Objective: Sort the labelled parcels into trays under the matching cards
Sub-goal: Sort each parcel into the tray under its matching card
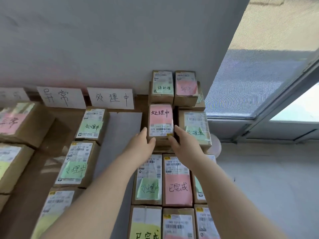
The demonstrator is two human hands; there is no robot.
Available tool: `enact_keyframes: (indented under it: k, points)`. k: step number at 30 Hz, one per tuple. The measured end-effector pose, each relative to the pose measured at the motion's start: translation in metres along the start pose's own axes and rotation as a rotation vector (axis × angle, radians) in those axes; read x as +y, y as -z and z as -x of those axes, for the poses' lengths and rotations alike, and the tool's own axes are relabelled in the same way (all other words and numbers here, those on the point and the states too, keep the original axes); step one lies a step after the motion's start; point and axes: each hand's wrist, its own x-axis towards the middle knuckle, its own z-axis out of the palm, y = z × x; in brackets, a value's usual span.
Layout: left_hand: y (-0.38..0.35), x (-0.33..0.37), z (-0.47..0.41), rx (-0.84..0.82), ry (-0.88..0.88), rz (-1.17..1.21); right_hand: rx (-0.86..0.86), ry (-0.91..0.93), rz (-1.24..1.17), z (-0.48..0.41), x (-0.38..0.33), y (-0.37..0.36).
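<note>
A small cardboard parcel with a pink note reading 处理中 (160,118) sits on a stack of parcels near the wall. My left hand (141,145) holds its near left corner, thumb on the front edge. On the near right corner, the fingers of my right hand (183,142) curl round the parcel. On the wall hang white cards, one reading 处理中 (111,98) and one reading 异常 (60,97). Under the 处理中 card a cardboard tray (103,145) holds parcels with green 处理中 notes (92,124).
More labelled parcels lie in rows on the right pile, among them a pink 已完成 parcel (177,183) and two stacked at the back (185,87). A 异常 parcel (15,121) lies in the left tray. A window and sill (259,118) stand to the right.
</note>
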Motion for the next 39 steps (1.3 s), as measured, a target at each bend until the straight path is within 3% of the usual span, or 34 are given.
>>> enact_keyframes:
  k: [10,18,22,26,31,39]
  points:
    - [-0.007,0.006,0.018,-0.002,-0.001,0.281,0.128,-0.076,-0.274,0.014,-0.001,-0.011]
    - [-0.004,-0.012,0.06,0.003,0.228,0.987,0.167,0.0,-0.358,0.062,-0.007,-0.028]
    - [0.008,-0.023,0.063,0.003,0.256,1.261,0.143,0.054,-0.377,0.064,-0.009,-0.024]
    - [0.021,-0.029,0.064,0.046,0.192,1.317,0.265,0.033,-0.328,0.024,-0.003,0.004]
    - [0.032,-0.033,0.063,0.075,0.114,1.329,0.382,-0.139,-0.323,-0.058,0.007,0.044]
    - [0.039,-0.037,0.058,0.1,0.063,1.321,0.34,-0.519,-0.589,-0.138,0.016,0.058]
